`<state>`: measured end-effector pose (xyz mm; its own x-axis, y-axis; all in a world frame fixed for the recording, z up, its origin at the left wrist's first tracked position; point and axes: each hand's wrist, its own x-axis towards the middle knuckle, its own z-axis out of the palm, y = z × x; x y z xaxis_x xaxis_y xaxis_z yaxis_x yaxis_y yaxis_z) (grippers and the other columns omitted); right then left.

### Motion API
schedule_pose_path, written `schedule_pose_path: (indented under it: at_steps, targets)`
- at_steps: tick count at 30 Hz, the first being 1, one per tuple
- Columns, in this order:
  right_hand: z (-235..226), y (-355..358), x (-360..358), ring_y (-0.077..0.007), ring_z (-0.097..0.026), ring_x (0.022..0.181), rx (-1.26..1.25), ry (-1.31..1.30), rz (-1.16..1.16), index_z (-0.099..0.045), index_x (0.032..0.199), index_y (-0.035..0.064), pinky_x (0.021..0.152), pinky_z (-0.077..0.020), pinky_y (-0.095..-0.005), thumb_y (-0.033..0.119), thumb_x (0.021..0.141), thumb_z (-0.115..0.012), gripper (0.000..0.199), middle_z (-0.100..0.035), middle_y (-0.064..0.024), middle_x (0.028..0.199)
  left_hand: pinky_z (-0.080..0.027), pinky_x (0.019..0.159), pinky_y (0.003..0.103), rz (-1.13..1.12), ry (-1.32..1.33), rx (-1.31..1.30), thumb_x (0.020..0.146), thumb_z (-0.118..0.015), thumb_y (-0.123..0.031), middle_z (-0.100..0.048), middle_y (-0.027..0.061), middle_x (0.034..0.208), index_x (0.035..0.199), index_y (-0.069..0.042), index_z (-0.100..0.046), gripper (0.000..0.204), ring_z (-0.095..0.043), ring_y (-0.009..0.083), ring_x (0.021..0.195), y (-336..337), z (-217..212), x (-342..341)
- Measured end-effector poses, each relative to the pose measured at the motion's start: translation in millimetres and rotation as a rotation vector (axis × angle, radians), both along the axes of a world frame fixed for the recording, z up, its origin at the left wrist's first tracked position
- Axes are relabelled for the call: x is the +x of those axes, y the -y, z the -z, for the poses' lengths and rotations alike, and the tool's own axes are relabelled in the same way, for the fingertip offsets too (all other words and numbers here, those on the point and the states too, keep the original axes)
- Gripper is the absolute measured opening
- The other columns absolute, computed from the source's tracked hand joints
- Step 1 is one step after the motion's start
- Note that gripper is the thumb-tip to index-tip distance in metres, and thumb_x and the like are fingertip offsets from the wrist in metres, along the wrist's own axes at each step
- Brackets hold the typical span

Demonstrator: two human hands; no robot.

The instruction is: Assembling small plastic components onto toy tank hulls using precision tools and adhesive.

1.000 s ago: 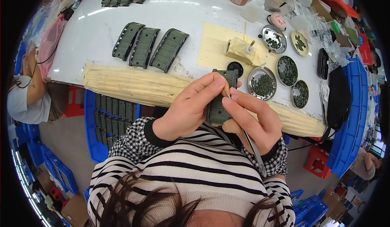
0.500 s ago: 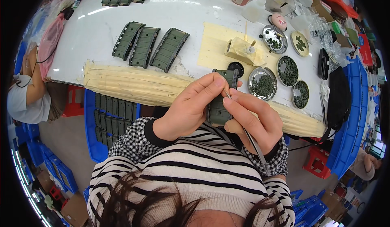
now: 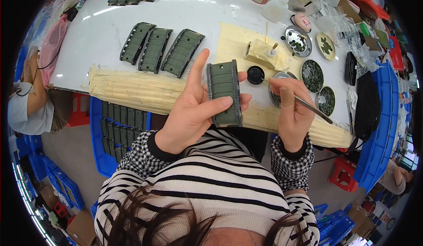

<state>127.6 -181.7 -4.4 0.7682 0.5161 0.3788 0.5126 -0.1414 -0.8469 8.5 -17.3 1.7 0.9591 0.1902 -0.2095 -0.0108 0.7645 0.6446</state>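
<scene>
A dark green curved panel with ribs across it and toothed grey long edges (image 3: pixel 224 89) stands upright in my left hand (image 3: pixel 183 120). The thumb lies over its face, the index finger points up free, and other fingertips show behind the far edge. My right hand (image 3: pixel 294 120), with a tan covering on one finger, pinches metal tweezers (image 3: pixel 313 108). Their tip is by the rim of a small round black pot (image 3: pixel 255 75). Partly hidden behind the right hand is a metal dish (image 3: pixel 274 97) of small dark green pieces.
Several matching panels (image 3: pixel 183 52) lie at the left of the white table (image 3: pixel 189 10). A pale taped block (image 3: pixel 264 54) stands behind the pot. More dishes of green bits, such as a metal dish (image 3: pixel 307 48), sit rightward. Padding (image 3: pixel 132 87) lines the near edge; a blue crate (image 3: pixel 99 153) is below.
My hands have moved apart. The panel has shifted left and up, facing me more fully. My right hand has carried the tweezers rightward to the black pot.
</scene>
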Motion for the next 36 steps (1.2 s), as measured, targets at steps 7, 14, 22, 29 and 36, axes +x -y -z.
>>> schedule_pose_path:
  at_steps: [7, 14, 22, 29, 36]
  targets:
    - [16.5, -10.3, 6.8, -0.0228, -0.054, 0.077, -0.164, 0.245, 0.044, -0.070, 0.091, 0.0026, 0.071, -0.0439, -0.0320, 0.008, 0.087, -0.066, 0.008, -0.067, -0.0069, 0.082, -0.044, 0.105, 0.047, -0.022, -0.070, -0.251, 0.085, -0.056, 0.005, -0.059, 0.0129, 0.115, 0.136, -0.005, -0.038, 0.055, -0.059, 0.0243, 0.108, -13.0, 8.1, -9.2]
    - [19.7, -12.8, 8.9, -0.0233, -0.053, 0.076, -0.181, 0.287, 0.039, -0.070, 0.089, 0.0036, 0.071, -0.0429, -0.0323, 0.009, 0.086, -0.066, 0.007, -0.067, -0.0063, 0.083, -0.049, 0.096, 0.043, -0.127, -0.147, -0.050, 0.093, -0.052, -0.005, -0.058, 0.0150, 0.119, 0.130, -0.011, -0.044, 0.038, -0.059, 0.0229, 0.109, -9.6, 2.7, -9.7]
    - [5.9, -6.0, 3.1, -0.0230, -0.053, 0.078, -0.069, 0.233, 0.038, -0.071, 0.093, 0.0021, 0.074, -0.0424, -0.0321, 0.007, 0.087, -0.063, 0.010, -0.066, -0.0081, 0.083, -0.052, 0.092, 0.037, -0.151, -0.146, -0.112, 0.094, -0.051, -0.008, -0.055, 0.0177, 0.126, 0.132, -0.009, -0.042, 0.039, -0.060, 0.0233, 0.111, -12.7, 2.8, -8.6]
    - [-19.0, 1.1, -18.3, -0.0251, -0.062, 0.093, 0.115, 0.100, -0.204, -0.069, 0.099, -0.0010, 0.082, -0.0477, -0.0330, 0.005, 0.090, -0.056, 0.017, -0.064, -0.0146, 0.098, -0.052, 0.096, 0.034, -0.148, -0.138, -0.246, 0.094, -0.051, -0.007, -0.053, 0.0195, 0.129, 0.133, -0.004, -0.041, 0.040, -0.059, 0.0230, 0.113, -8.2, 3.7, -1.7]
    - [-14.2, -7.9, -22.0, -0.0216, -0.063, 0.090, 0.158, -0.013, -0.239, -0.068, 0.102, -0.0006, 0.079, -0.0496, -0.0291, 0.010, 0.094, -0.056, 0.018, -0.066, -0.0151, 0.103, -0.052, 0.095, 0.032, -0.138, -0.133, -0.301, 0.094, -0.052, -0.007, -0.053, 0.0184, 0.129, 0.131, -0.004, -0.043, 0.038, -0.059, 0.0214, 0.113, -5.8, 3.8, -2.0]
